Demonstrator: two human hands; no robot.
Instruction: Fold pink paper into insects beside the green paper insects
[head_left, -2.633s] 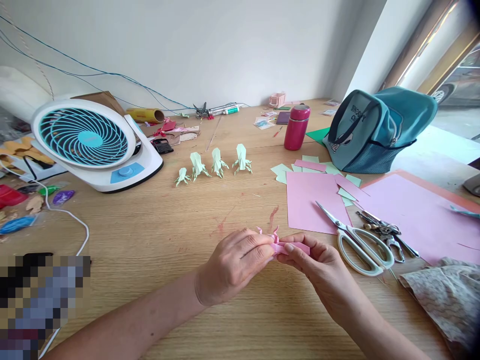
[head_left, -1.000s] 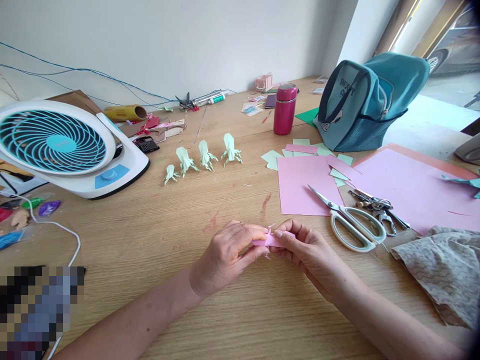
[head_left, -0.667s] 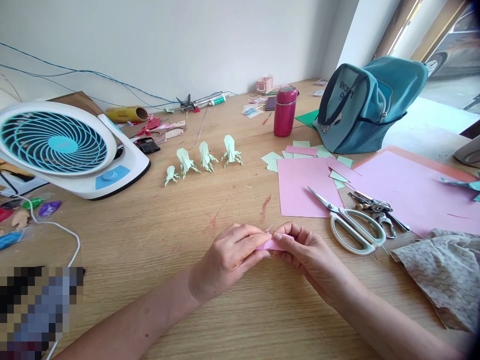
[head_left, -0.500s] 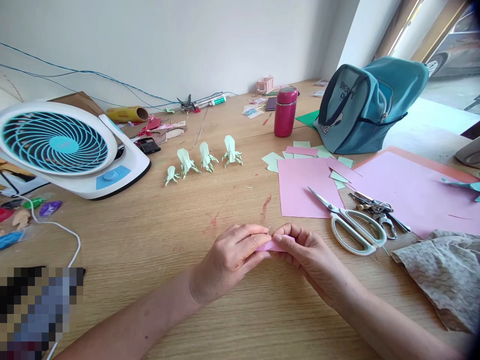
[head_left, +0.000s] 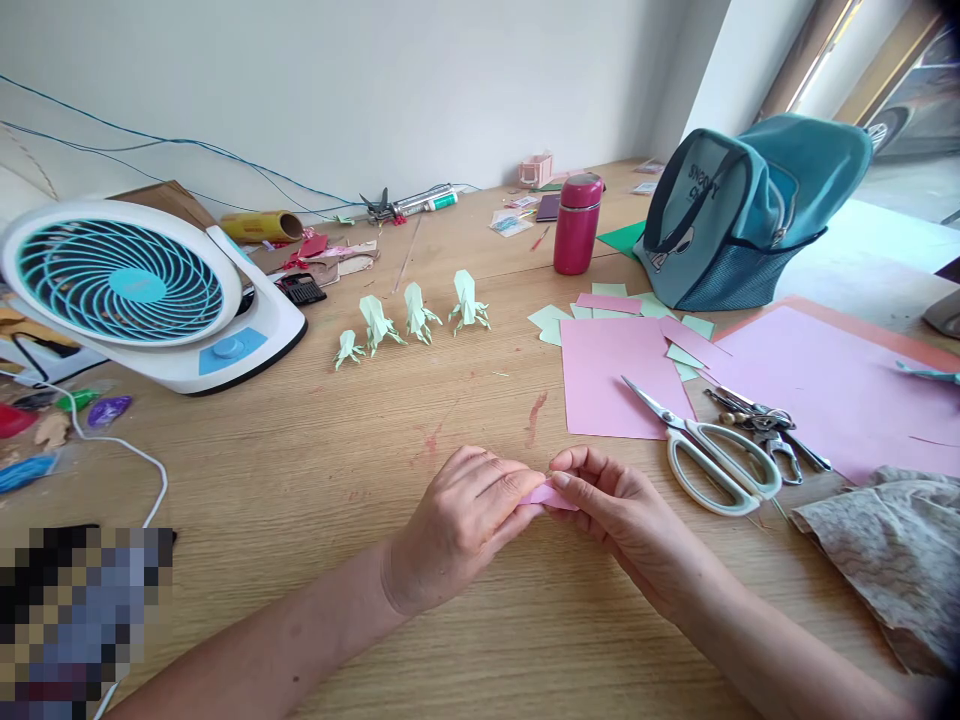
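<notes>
While both hands pinch one small pink paper fold point(head_left: 550, 494), it sits low over the wooden surface point(head_left: 300, 470).
Largest to smallest: one fan point(head_left: 142, 295), one teal bag point(head_left: 742, 225), two pink sheets point(head_left: 619, 365), one pair of scissors point(head_left: 709, 455), four green paper figures point(head_left: 416, 320); left hand point(head_left: 461, 520) and right hand point(head_left: 619, 510) each keep a narrow grip on the fold.

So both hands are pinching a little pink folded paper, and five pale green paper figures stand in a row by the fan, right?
Not quite: the head view shows four pale green paper figures by the fan, not five. The rest holds: the left hand and right hand both pinch the small pink folded paper.
</notes>
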